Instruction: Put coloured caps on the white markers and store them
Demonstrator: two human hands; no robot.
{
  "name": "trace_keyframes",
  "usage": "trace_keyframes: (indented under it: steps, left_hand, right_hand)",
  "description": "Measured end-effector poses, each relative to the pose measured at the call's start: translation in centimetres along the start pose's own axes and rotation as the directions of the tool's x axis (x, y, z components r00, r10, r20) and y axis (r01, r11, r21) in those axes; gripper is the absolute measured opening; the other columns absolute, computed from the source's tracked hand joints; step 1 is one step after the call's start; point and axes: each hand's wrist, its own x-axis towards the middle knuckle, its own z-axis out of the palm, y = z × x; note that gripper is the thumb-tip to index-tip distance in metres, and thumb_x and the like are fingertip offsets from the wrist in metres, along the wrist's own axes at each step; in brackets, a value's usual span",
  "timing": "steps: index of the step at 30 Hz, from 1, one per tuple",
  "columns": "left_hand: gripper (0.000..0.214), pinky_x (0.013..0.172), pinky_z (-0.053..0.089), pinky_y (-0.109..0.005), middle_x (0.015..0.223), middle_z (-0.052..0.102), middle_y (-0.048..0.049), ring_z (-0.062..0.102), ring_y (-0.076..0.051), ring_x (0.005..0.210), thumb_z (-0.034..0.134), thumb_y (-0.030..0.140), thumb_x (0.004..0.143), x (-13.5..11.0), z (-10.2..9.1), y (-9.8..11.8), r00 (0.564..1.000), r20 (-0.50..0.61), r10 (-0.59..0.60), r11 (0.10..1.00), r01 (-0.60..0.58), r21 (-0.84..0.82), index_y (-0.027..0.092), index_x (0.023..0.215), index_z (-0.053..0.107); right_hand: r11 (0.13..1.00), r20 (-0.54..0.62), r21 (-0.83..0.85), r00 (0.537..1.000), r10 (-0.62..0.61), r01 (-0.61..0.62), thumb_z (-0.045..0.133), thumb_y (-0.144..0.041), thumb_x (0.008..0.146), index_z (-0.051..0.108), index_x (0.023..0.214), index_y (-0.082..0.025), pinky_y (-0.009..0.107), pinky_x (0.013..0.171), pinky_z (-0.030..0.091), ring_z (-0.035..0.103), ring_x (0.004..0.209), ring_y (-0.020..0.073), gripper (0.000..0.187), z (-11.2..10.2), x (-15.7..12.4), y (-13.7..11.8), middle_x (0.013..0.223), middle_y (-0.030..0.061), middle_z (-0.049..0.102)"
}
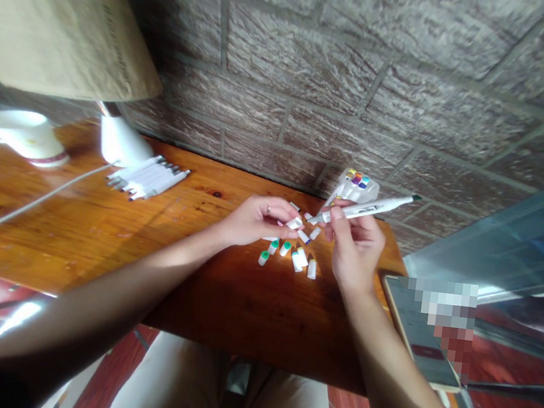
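Observation:
My right hand (356, 243) is closed around a white marker (374, 208) whose dark green tip points right and slightly up. My left hand (255, 218) pinches a small white cap (294, 223) close to the marker's near end. Several loose white caps (296, 254) with coloured ends lie on the wooden table (159, 243) just below both hands. A white holder with more markers (355, 186), coloured ends up, stands behind my right hand by the wall.
A row of uncapped white markers (150, 178) lies at the back left beside a white lamp base (119, 141) and its cable (31, 199). A tablet-like device (414, 331) rests at the table's right edge. A brick wall stands behind.

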Motion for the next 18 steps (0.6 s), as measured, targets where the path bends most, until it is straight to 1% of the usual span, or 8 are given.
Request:
trace_keyframes:
  steps: [2,4,7,10,14,18]
  left_hand:
    - [0.027,0.080,0.059,-0.027,0.094,0.077,-0.0074,0.073,-0.016,0.081,0.090,0.022,0.062,0.09,0.02,0.08,0.999,-0.043,0.020,0.999,-0.018,0.046,0.010,0.081,0.074]
    - [0.029,0.079,0.059,-0.027,0.092,0.077,-0.0070,0.072,-0.015,0.078,0.091,0.022,0.061,0.13,0.03,0.15,0.998,-0.063,0.014,0.998,-0.010,0.063,0.010,0.081,0.074]
    - [0.032,0.078,0.059,-0.028,0.091,0.077,-0.0072,0.071,-0.015,0.077,0.091,0.025,0.060,0.10,0.06,0.17,0.998,-0.070,-0.004,0.998,0.008,0.069,0.010,0.083,0.074]
    - [0.033,0.077,0.059,-0.028,0.092,0.077,-0.0073,0.071,-0.015,0.077,0.092,0.027,0.060,0.08,0.05,0.08,0.998,-0.068,0.010,0.998,-0.006,0.055,0.011,0.083,0.074]
    - [0.034,0.078,0.058,-0.029,0.089,0.076,-0.0067,0.071,-0.015,0.078,0.092,0.028,0.060,0.10,-0.06,-0.11,0.996,-0.079,0.036,0.997,-0.030,0.066,0.011,0.084,0.074]
    - [0.036,0.082,0.058,-0.031,0.091,0.077,-0.0076,0.072,-0.017,0.083,0.092,0.031,0.060,0.11,-0.18,-0.29,0.993,-0.099,0.062,0.994,-0.052,0.099,0.011,0.086,0.075]
  right_hand:
    - [0.999,0.000,-0.047,1.000,-0.019,0.019,0.079,-0.040,0.080,0.074,0.097,-0.022,0.026,0.056,0.052,0.064,0.060,0.0122,0.024,0.16,-0.16,-0.21,0.083,0.0014,0.076]
    - [0.996,-0.003,-0.086,1.000,-0.027,0.027,0.079,-0.040,0.080,0.074,0.097,-0.022,0.026,0.057,0.053,0.065,0.061,0.0128,0.025,0.30,-0.27,-0.28,0.083,0.0020,0.076]
    - [0.990,-0.002,-0.135,0.999,-0.037,0.037,0.077,-0.041,0.081,0.073,0.096,-0.021,0.026,0.055,0.052,0.063,0.060,0.0122,0.025,0.30,-0.34,-0.13,0.082,0.0020,0.075]
    - [0.985,0.010,-0.164,0.999,-0.044,0.045,0.076,-0.040,0.083,0.073,0.096,-0.021,0.025,0.054,0.052,0.063,0.061,0.0118,0.024,0.11,-0.39,0.08,0.085,0.0022,0.075]
    - [0.983,0.066,-0.173,0.996,-0.054,0.065,0.076,-0.037,0.084,0.073,0.098,-0.022,0.027,0.063,0.055,0.069,0.072,0.0146,0.020,0.02,-0.55,0.19,0.094,0.0038,0.076]
    - [0.976,0.082,-0.177,0.990,-0.113,0.126,0.075,-0.032,0.085,0.072,0.096,-0.022,0.029,0.071,0.058,0.070,0.079,0.0156,0.014,0.11,-0.64,0.31,0.100,0.0044,0.076]
